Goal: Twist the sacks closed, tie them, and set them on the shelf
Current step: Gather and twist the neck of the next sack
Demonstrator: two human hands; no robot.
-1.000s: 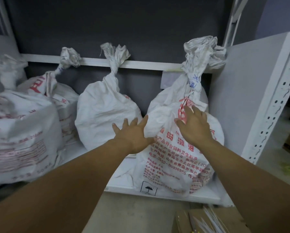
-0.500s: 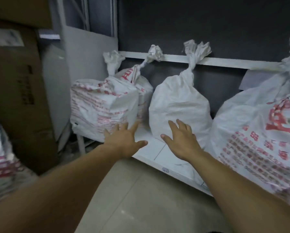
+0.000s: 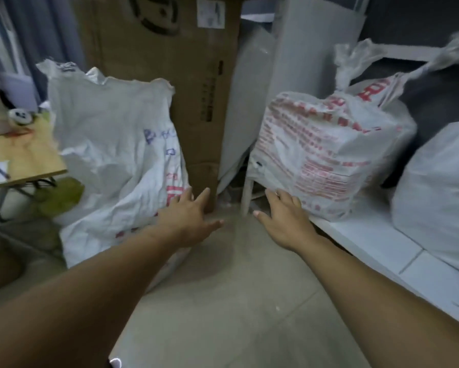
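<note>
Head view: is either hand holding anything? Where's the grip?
Nothing is held. The left hand is open near the untied sack on the floor; the right hand is open by the shelf edge.

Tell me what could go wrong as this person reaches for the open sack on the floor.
The floor sack gapes untwisted at the top; lifted now, it might spill. It stands close to the small table, so hauling it could bump that edge. The shelf looks crowded; the printed sack at its end might get shoved off.
</note>
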